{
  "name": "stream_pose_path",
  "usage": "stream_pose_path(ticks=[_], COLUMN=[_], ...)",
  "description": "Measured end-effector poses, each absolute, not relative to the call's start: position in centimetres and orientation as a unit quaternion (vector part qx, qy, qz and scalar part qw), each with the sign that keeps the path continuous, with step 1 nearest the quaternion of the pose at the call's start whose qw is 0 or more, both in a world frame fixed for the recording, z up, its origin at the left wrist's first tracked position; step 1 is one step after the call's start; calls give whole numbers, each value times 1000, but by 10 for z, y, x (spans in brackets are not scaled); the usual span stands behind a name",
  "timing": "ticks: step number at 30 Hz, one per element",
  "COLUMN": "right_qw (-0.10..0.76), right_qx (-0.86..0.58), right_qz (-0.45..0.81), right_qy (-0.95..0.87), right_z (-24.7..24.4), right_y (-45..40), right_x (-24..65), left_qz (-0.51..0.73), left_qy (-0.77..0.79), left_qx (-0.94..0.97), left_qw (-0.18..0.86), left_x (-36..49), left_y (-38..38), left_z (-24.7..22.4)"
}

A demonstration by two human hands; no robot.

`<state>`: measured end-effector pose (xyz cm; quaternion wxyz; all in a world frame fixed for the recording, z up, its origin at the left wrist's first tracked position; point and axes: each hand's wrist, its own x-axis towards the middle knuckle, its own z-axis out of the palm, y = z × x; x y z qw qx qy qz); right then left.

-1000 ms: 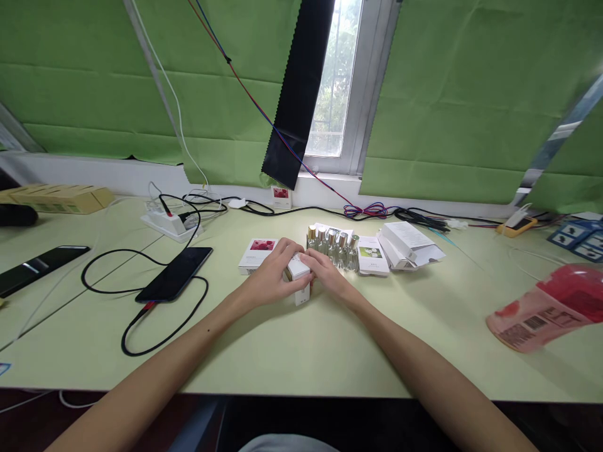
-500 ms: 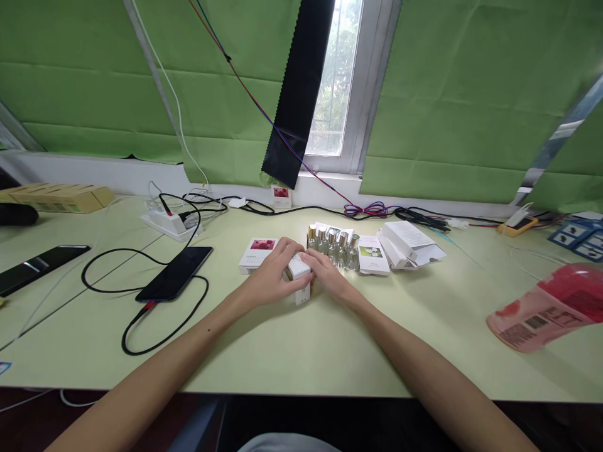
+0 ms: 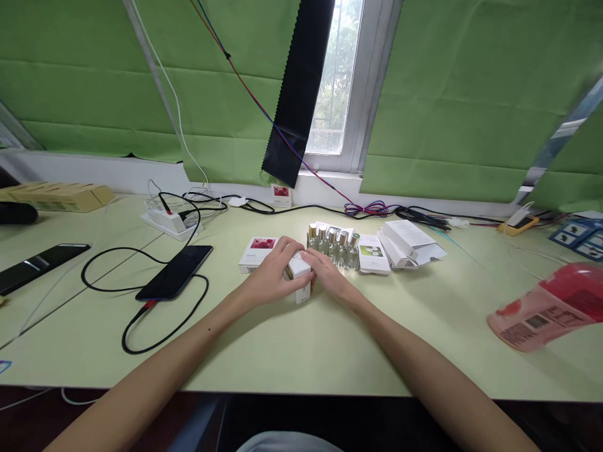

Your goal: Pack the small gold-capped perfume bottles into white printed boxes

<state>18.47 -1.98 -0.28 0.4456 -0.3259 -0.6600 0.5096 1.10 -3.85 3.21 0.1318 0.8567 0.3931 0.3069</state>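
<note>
A small white box [image 3: 299,266] stands on the table between my hands. My left hand [image 3: 276,270] is closed round it, thumb across the near side and fingers over the far side. From the right, my right hand [image 3: 328,274] grips the same box, its fingertips at the top edge; some of its fingers are hidden. Just behind my right hand stand several small glass bottles [image 3: 343,250] with metallic caps. Left of my left hand lies a white box with a red flower picture [image 3: 258,252]. A white box with a green picture [image 3: 373,254] lies right of the bottles.
Opened white cartons [image 3: 409,243] lie farther right. On the left are a phone [image 3: 176,273] with a looping black cable and a power strip [image 3: 170,224]. A pink container [image 3: 541,311] lies at the right. Cables [image 3: 301,209] run along the wall, and a darker phone [image 3: 40,267] sits far left.
</note>
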Motion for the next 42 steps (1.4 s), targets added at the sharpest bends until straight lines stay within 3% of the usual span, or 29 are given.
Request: stream_pose_path(ticks=[42], right_qw=[425], right_qx=[-365], right_qz=[455], right_qy=[-693], right_z=[-6], right_y=[-18], right_x=[184], left_qz=[295], left_qy=[401], left_qx=[860], left_qw=[112], left_x=[10], left_y=[-40], left_z=[32])
